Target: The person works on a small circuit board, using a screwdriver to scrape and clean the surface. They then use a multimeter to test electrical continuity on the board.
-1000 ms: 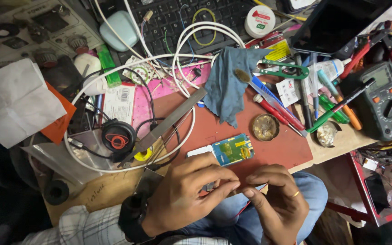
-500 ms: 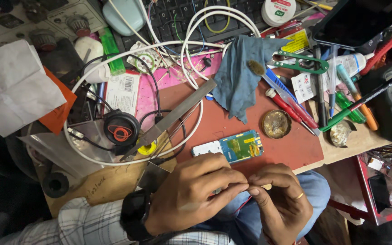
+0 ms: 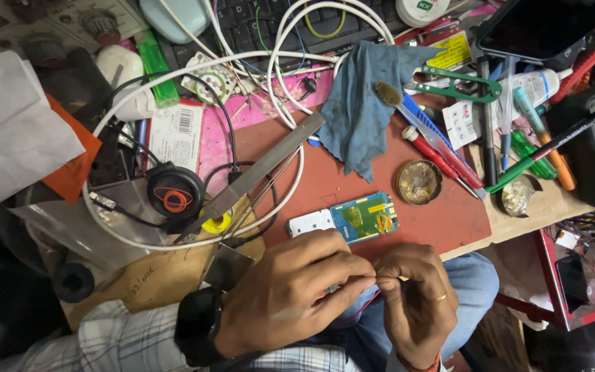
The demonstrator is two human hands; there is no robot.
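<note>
**Pinching a fine wire at the desk edge**

Pressed tip to tip at the fingertips [image 3: 370,281], thumb against forefinger on both sides, narrow and shut on what looks like a thin red wire [image 3: 365,305] trailing down toward the lap. Too small to tell what sits at the very pinch. Seems to be the fiddly stage of working the wire end; calls next for a steady, small pull or twist without losing the grip.

Curls the left hand [image 3: 290,296] knuckles-up, wrist bent inward, with a dark wristwatch [image 3: 197,327] behind. Turns the right hand [image 3: 418,303] back-up, fist loosely closed, with a ring [image 3: 441,297] showing.

Holds all this just below a small circuit board [image 3: 364,217] lying on the red mat [image 3: 435,227], near but apart. Further out: a round tin [image 3: 419,182], a metal strip [image 3: 263,172], a blue cloth [image 3: 359,103], loops of white cable [image 3: 290,48]
</note>
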